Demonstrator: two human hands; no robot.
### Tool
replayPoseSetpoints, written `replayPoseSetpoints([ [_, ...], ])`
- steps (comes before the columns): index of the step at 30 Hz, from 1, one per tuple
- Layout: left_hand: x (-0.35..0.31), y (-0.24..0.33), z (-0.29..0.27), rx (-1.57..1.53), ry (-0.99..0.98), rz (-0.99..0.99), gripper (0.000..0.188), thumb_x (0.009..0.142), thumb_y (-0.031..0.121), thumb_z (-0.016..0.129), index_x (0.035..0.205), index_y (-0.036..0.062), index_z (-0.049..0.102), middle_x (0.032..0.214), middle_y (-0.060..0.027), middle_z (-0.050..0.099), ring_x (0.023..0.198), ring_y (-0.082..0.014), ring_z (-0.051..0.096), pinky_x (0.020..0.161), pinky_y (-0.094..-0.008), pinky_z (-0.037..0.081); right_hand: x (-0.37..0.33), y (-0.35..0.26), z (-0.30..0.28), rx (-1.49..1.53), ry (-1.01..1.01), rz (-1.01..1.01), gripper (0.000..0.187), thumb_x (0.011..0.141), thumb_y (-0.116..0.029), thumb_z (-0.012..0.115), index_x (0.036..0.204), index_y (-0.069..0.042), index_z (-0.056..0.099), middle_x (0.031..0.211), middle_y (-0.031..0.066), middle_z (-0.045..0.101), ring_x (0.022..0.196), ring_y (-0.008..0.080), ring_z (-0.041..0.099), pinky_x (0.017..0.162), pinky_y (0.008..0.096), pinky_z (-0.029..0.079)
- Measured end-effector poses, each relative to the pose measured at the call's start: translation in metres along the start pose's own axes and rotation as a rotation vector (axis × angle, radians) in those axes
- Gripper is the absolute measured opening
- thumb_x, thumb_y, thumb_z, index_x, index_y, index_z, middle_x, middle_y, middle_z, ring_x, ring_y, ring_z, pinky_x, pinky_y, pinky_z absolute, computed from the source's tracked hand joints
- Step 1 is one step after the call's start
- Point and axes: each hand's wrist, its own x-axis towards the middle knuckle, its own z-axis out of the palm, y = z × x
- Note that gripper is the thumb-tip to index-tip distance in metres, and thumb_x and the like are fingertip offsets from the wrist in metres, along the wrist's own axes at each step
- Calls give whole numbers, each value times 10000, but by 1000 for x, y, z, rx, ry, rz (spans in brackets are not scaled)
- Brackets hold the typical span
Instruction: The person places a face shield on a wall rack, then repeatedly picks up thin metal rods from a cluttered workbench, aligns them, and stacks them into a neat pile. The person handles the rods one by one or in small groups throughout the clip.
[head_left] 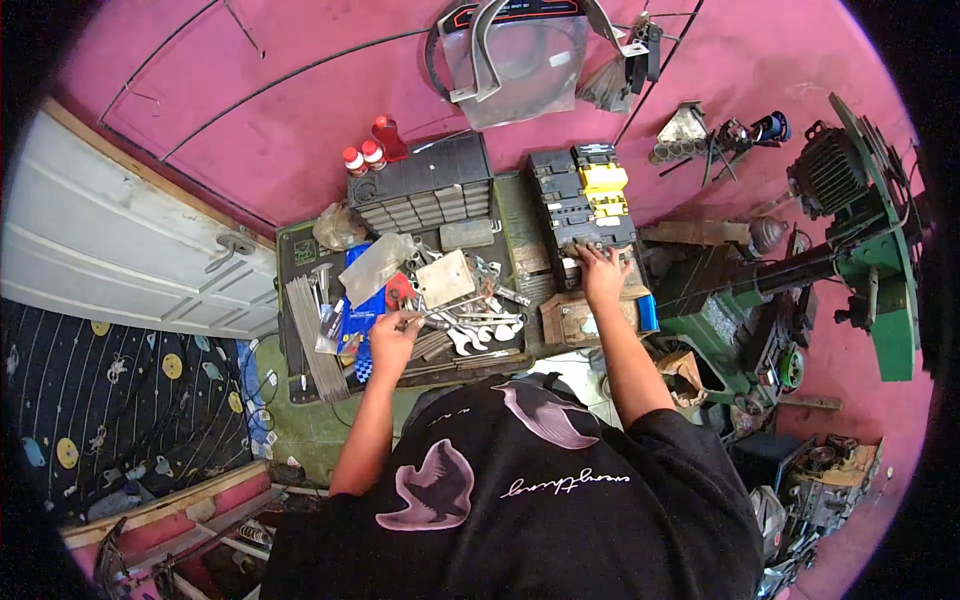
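Note:
My left hand (394, 338) is over the tool pile on the left side of the bench. Its fingers are closed round something small and dark that I cannot make out. Just right of it lie several silver wrenches (474, 334). A blue packet (362, 318) and a red piece (399, 288) are beside and beyond this hand. My right hand (604, 274) rests with fingers spread on the near end of a long black and yellow case (588, 205). Below that hand sits an open cardboard box (572, 318).
A black drawer cabinet (426, 192) stands at the bench's back, with red-capped white bottles (363, 158) on top. Thin metal rods (312, 335) lie along the left edge. A green machine (690, 335) stands at right, a white door (130, 235) at left.

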Motion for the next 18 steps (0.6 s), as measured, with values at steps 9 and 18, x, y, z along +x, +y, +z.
replayPoseSetpoints([
  [9, 2, 51, 12, -34, -86, 137, 120, 799, 107, 768, 910, 65, 788, 882, -115, 743, 855, -268, 657, 821, -364, 498, -25, -95, -54, 726, -218, -413, 288, 904, -331, 695, 1183, -274, 740, 1021, 41, 738, 1045, 187, 603, 953, 501, 287],
  [18, -8, 26, 30, 12, 21, 75, 142, 758, 85, 750, 894, 66, 787, 851, -134, 736, 811, -304, 676, 772, -392, 529, -79, -157, -77, 426, -119, -840, 161, 873, -307, 701, 899, -148, 695, 820, 29, 690, 1002, 247, 561, 878, 532, 317],
])
